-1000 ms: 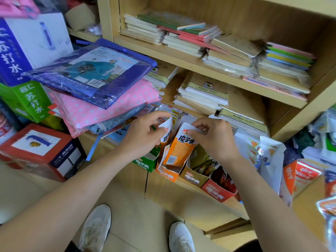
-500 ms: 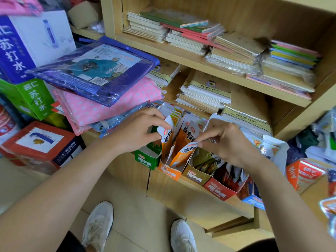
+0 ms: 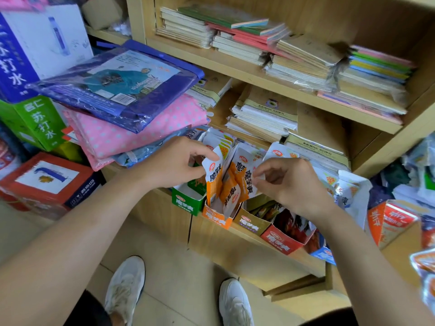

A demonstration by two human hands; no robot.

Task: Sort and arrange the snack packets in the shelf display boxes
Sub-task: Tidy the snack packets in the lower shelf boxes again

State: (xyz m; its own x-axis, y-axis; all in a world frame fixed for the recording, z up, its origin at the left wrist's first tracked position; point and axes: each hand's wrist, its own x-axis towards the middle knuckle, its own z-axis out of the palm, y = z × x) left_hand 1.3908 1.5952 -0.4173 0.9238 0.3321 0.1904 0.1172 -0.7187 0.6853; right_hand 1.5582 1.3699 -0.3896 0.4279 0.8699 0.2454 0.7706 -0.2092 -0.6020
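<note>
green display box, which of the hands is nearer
Left. The left hand is just above the green display box; the right hand is beyond the orange box.

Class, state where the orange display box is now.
The orange display box sits mid-frame in the head view, between the green box and the olive box.

Left hand (image 3: pixel 174 161) pinched the top of an orange packet (image 3: pixel 213 182) | right hand (image 3: pixel 289 182) pinched a second orange packet (image 3: pixel 244 177) just beside it | both packets stuck up from the orange box (image 3: pixel 215 217) | green box (image 3: pixel 186 204) on its left, brown box (image 3: pixel 249 224) and red box (image 3: pixel 280 241) on its right
</note>
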